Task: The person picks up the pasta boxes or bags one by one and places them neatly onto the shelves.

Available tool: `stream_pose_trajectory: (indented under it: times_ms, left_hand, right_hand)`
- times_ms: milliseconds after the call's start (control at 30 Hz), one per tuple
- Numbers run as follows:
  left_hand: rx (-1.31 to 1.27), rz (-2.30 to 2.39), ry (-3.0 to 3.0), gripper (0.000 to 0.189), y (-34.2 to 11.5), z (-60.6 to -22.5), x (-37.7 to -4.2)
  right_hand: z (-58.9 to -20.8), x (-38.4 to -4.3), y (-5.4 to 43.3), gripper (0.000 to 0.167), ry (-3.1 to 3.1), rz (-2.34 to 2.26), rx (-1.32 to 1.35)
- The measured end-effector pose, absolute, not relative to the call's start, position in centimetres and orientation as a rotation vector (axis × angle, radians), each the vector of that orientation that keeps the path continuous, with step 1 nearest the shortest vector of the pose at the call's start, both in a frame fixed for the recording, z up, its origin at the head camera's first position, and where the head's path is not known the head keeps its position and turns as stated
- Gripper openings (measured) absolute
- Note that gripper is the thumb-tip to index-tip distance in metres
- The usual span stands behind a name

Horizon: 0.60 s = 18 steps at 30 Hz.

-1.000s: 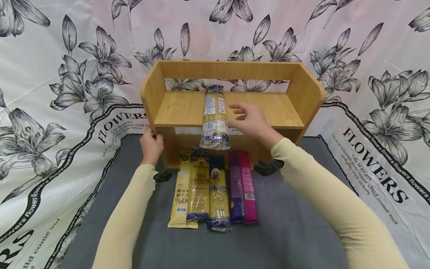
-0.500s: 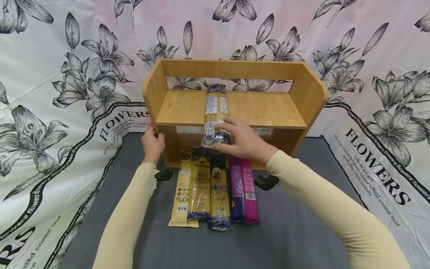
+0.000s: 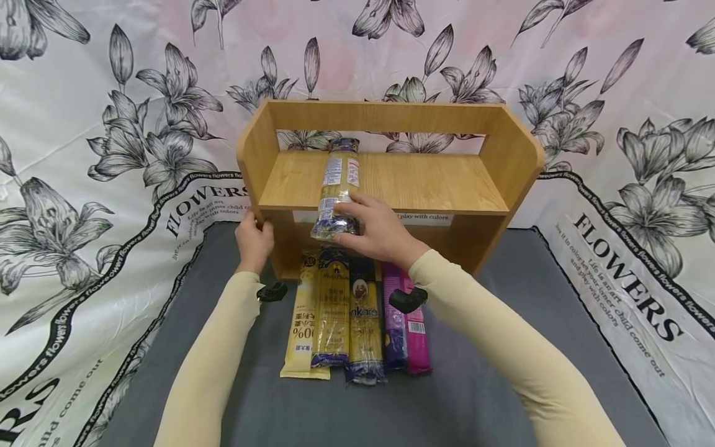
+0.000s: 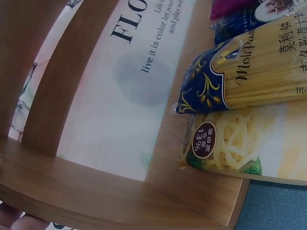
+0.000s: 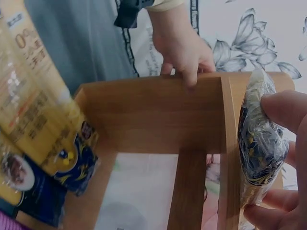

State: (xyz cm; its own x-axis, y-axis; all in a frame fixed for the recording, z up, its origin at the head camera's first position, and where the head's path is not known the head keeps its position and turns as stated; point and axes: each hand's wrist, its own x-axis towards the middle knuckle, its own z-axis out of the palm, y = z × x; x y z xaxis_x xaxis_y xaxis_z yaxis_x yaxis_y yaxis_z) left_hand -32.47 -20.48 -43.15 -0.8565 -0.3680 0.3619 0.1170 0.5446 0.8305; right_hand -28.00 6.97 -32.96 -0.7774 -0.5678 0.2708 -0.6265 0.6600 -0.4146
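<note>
A clear and blue packet of pasta (image 3: pixel 339 174) lies on the upper board of a two-tier wooden shelf (image 3: pixel 424 180), its near end jutting past the front edge. My right hand (image 3: pixel 374 226) grips that near end. In the right wrist view, thumb and fingers hold the crinkled end of the pasta packet (image 5: pixel 259 139) from both sides. My left hand (image 3: pixel 254 241) holds the shelf's left side panel, thumb on the inner face, as the right wrist view shows. Only a bit of the left fingers (image 4: pixel 26 224) shows in the left wrist view.
Below, several packets lie side by side on the grey cloth, far ends inside the lower tier: a pale yellow packet (image 3: pixel 298 335), a blue-and-gold pasta packet (image 3: pixel 332 310), another pasta packet (image 3: pixel 365 335) and a purple-pink packet (image 3: pixel 413 335). A flowered cloth (image 3: pixel 167 93) hangs behind.
My right hand has reached the pasta packet, taken hold of its near end and moved it left along the upper board. The left hand stays on the side panel.
</note>
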Motion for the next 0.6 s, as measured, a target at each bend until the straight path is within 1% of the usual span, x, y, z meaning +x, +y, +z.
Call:
stream_pose_trajectory:
  times_ms: [600]
  left_hand:
    - [0.204, -1.269, -2.327, 0.037, -20.8, -43.2, -32.5]
  right_hand:
    - [-32.7, -29.0, -0.6, 0.057, -2.795, 0.705, 1.024]
